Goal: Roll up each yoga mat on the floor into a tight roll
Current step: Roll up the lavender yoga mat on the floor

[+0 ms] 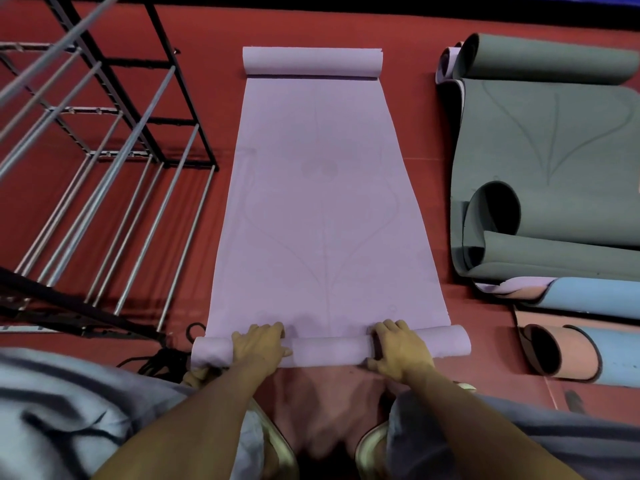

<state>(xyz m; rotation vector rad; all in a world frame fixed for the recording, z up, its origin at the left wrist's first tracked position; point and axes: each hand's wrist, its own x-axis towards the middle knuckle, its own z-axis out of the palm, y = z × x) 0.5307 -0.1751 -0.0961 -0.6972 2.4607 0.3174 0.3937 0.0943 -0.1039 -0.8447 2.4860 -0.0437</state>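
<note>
Red floor (433,209) holds lilac mat (322,202), left hand (259,344) and right hand (398,348) gripping its roll between rack (114,161) and grey mats (547,150).

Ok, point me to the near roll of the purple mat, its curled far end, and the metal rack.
near roll (329,348): head view, bare middle between the hands.
curled far end (311,61): head view, top of the curl.
metal rack (187,109): head view, black frame upright.

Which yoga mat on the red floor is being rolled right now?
The lilac foam mat in the centre: left hand and right hand grip its near roll. The grey mats and blue-and-salmon mats lie untouched.
</note>
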